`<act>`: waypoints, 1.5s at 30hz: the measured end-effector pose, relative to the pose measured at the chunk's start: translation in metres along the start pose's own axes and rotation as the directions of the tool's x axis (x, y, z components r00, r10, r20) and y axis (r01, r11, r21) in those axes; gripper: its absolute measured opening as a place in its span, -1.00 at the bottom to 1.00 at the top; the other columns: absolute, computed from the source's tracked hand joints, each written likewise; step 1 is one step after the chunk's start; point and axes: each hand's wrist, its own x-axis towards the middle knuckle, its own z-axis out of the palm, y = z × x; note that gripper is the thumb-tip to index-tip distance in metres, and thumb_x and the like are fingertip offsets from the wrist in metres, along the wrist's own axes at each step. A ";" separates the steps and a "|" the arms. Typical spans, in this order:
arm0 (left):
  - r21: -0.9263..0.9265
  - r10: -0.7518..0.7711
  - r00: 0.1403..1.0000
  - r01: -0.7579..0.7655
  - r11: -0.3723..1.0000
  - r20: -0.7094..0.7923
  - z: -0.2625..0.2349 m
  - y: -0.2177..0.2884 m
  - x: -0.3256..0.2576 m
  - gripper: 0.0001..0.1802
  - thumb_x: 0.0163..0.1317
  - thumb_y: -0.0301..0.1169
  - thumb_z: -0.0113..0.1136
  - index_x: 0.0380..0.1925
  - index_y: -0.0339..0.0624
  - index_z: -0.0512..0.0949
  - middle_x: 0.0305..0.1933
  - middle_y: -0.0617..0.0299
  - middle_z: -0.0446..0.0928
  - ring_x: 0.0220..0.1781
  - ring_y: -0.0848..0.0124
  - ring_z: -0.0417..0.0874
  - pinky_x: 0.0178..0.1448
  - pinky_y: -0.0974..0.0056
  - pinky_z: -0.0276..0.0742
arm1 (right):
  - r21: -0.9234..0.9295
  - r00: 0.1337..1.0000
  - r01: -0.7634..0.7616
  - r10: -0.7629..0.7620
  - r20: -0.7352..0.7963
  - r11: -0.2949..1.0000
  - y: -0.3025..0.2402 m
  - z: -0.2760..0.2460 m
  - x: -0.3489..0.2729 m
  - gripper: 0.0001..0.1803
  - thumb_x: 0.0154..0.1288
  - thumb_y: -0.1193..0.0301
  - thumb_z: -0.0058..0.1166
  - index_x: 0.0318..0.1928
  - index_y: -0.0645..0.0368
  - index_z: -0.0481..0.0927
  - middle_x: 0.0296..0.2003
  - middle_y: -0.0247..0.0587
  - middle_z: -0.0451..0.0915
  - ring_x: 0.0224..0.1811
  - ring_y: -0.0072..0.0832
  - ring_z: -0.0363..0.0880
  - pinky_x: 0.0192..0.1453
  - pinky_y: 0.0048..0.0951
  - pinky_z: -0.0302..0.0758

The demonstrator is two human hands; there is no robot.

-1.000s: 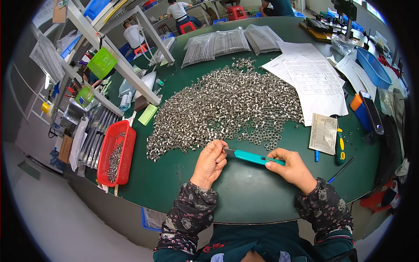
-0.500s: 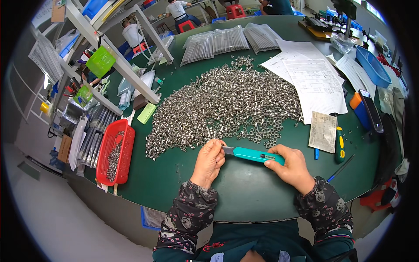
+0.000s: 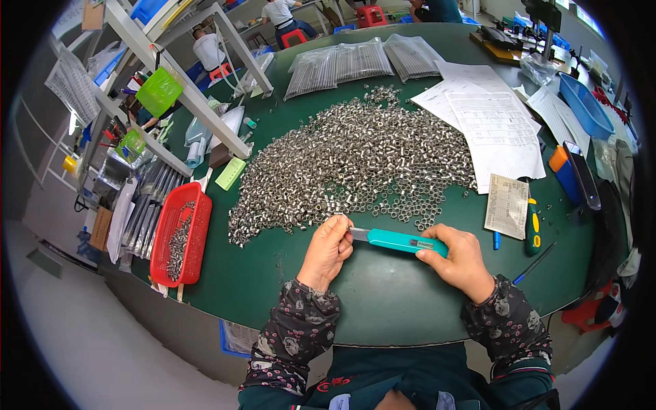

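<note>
Dark green counter (image 3: 287,287) w/ rounded edge, pale grey floor (image 3: 89,342) below left. White metal shelving frame (image 3: 184,89) at left (angled struts), red stools (image 3: 369,14) far back.

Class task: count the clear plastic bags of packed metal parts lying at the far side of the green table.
3: left bag, middle bag and right bag lie side by side beyond the loose pile of metal rings. More may be hidden.

Wore dark long sleeves with small pale floral print, gathered at cuffs; dark teal garment over the chest; hands bare.
</note>
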 end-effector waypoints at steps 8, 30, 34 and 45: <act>0.059 -0.068 0.998 0.067 0.996 0.006 -0.001 0.007 -0.002 -0.73 0.26 -0.26 -0.10 -0.52 -0.19 0.38 -0.67 0.39 0.27 -0.75 0.70 0.10 -0.74 0.59 -0.05 | 0.028 0.999 0.048 -0.048 0.020 0.998 0.005 -0.003 0.002 -0.71 -0.08 0.27 0.18 -0.36 0.18 0.52 -0.51 -0.10 0.53 -0.50 -0.19 0.49 -0.43 -0.30 0.38; 0.025 -0.058 0.986 0.055 0.998 0.154 -0.001 0.010 0.000 -0.78 0.25 -0.28 -0.06 -0.44 -0.19 0.38 -0.60 0.37 0.25 -0.70 0.70 0.10 -0.72 0.62 -0.05 | -0.198 0.912 0.374 -0.398 -0.097 0.906 -0.002 -0.020 0.006 -0.72 -0.18 0.40 0.23 -0.38 0.19 0.49 -0.55 -0.20 0.46 -0.52 -0.27 0.46 -0.48 -0.34 0.34; -0.081 0.052 0.986 -0.039 0.996 0.157 -0.005 0.009 0.000 -0.87 0.24 -0.38 -0.06 -0.36 -0.20 0.40 -0.45 0.30 0.32 -0.64 0.69 0.14 -0.70 0.63 -0.01 | 0.075 0.989 0.135 -0.130 -0.072 0.988 0.003 -0.011 0.005 -0.72 -0.11 0.37 0.21 -0.36 0.23 0.50 -0.50 -0.11 0.51 -0.49 -0.21 0.50 -0.44 -0.38 0.38; 0.060 0.170 0.984 -0.173 0.983 0.051 -0.004 0.004 0.003 -0.87 0.17 -0.52 0.02 -0.26 -0.21 0.39 -0.35 0.27 0.40 -0.65 0.69 0.13 -0.68 0.61 0.02 | 0.331 0.980 -0.173 0.128 0.154 0.928 0.013 -0.002 0.003 -0.69 -0.01 0.29 0.18 -0.34 0.29 0.52 -0.56 -0.19 0.51 -0.50 -0.55 0.43 -0.38 -0.53 0.36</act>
